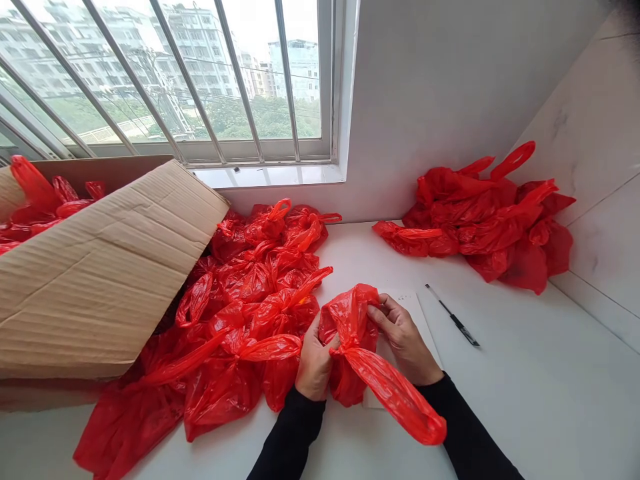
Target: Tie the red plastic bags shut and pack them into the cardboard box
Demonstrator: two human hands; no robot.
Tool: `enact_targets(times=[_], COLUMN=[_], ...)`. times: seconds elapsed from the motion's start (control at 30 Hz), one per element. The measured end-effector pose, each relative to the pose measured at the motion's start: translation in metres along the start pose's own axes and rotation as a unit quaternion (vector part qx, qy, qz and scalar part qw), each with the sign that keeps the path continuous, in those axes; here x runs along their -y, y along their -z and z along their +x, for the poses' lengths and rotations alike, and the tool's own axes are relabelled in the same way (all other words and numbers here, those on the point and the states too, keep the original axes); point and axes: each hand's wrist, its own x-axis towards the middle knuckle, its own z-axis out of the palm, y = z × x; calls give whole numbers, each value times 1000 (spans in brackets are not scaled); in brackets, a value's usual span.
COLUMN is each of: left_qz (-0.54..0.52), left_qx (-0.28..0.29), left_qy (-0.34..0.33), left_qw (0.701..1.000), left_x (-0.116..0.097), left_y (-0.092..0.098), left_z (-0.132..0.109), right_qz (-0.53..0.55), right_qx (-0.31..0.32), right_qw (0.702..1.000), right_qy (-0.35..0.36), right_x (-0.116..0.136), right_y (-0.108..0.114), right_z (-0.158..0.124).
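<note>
Between my two hands is a red plastic bag [353, 317], knotted near its middle, with a long handle loop hanging toward me on the right. My left hand [315, 363] grips the bag's left side, its thumb close to the knot. On the upper right edge, my right hand [403, 333] pinches the plastic between thumb and fingers. What the bag contains is hidden. Beneath it lies a white sheet of paper or notebook [417, 320], partly covered by the bag and my right hand.
Many tied red bags [250, 280] cover the table left of my hands. A cardboard box [110, 267] holding more red bags tilts at far left. Another red bag pile [490, 220] sits at back right, with a black pen [457, 323] before it. Behind is a barred window [210, 87].
</note>
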Motion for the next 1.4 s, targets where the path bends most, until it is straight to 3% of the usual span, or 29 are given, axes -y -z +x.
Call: enact_targets(times=[0.2, 0.4, 0.77, 0.93, 1.27, 1.4], left_qz=[8, 5, -37, -19, -62, -73], left_qx=[-7, 11, 35, 48, -5, -43], left_qy=[-6, 3, 32, 8, 6, 7], left_qw=[1000, 1000, 998, 999, 998, 996], left_x=[1, 3, -1, 2, 4, 9], left_y=[1, 1, 1, 3, 6, 10], left_z=[2, 2, -1, 2, 4, 7], right_qz=[0, -72, -21, -2, -29, -52], right_qx=[35, 57, -73, -65, -28, -48], right_qw=[999, 995, 996, 996, 998, 996], right_qy=[-26, -49, -52, -58, -55, -49], right_x=[4, 9, 3, 9, 11, 6], right_y=[-3, -5, 2, -1, -5, -4], right_z=[-3, -6, -4, -4, -5, -6])
